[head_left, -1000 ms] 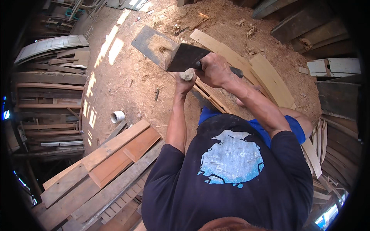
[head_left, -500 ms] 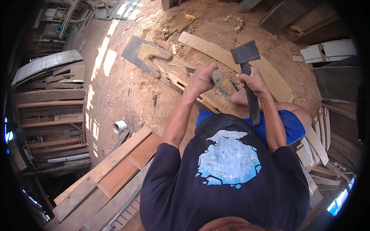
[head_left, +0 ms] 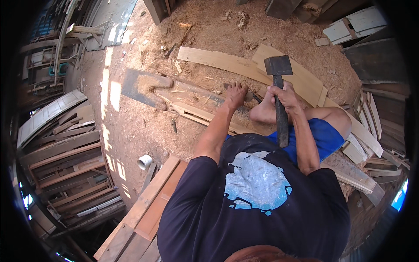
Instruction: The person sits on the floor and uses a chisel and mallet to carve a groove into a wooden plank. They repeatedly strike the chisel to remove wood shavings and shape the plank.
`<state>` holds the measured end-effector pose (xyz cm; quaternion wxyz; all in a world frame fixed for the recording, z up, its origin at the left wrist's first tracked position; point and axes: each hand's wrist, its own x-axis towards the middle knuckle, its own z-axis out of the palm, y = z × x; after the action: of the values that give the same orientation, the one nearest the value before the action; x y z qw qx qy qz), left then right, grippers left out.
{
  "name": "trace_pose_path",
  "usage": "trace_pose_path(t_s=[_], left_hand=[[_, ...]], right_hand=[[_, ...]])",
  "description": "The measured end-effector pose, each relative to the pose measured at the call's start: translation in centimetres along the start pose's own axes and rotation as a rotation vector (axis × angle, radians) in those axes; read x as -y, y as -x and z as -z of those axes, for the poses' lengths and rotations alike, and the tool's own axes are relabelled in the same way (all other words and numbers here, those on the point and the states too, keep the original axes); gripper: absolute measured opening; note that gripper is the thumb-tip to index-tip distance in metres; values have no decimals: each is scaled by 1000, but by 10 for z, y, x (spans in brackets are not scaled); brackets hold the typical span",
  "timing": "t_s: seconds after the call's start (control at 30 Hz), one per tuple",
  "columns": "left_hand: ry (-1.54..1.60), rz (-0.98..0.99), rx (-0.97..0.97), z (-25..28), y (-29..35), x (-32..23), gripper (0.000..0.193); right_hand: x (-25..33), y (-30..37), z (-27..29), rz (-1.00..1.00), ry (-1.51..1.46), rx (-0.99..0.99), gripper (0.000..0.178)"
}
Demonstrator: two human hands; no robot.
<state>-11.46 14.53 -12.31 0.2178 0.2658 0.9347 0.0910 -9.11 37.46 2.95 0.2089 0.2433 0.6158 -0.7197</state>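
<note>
My right hand point(head_left: 285, 97) is wrapped around the dark handle of a mallet point(head_left: 278, 66), whose blocky black head points up and away from me. My left hand point(head_left: 236, 94) is low over the work board, its fingers curled down on a chisel point(head_left: 226, 86); only a dark end shows past the fingers, and the rest is mostly hidden. Just right of that hand lies a dark tool part point(head_left: 249, 97), close to my bare foot point(head_left: 263, 112). A slotted wooden piece point(head_left: 192, 113) rests along the near side of the wide, worn work board point(head_left: 131, 89), with shavings on it.
Long pale curved boards point(head_left: 218, 58) lie beyond my hands on sawdust-covered ground. Stacked panels and planks point(head_left: 146, 203) stand near left, and more timber point(head_left: 70, 148) is piled far left. A white cup-like piece point(head_left: 144, 162) sits on the ground.
My left hand has lowered to the board beside my foot, and the chisel's round handle end no longer shows. The mallet is still in my right hand. The whole view has turned somewhat.
</note>
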Motion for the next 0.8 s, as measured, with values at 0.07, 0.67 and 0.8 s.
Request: trace_pose_path(t_s=[0.07,0.67,0.8], left_hand=[[96,27,-13,-26,-4,2,40],[125,621,-573,79,152,29,70],[530,1027,-722,25,185,62,86]], right_hand=[[-4,-6,0,-20,23,11,23],[4,-170,36,-177,1549,99,50],[-50,-174,75,-299,1428,4,47]])
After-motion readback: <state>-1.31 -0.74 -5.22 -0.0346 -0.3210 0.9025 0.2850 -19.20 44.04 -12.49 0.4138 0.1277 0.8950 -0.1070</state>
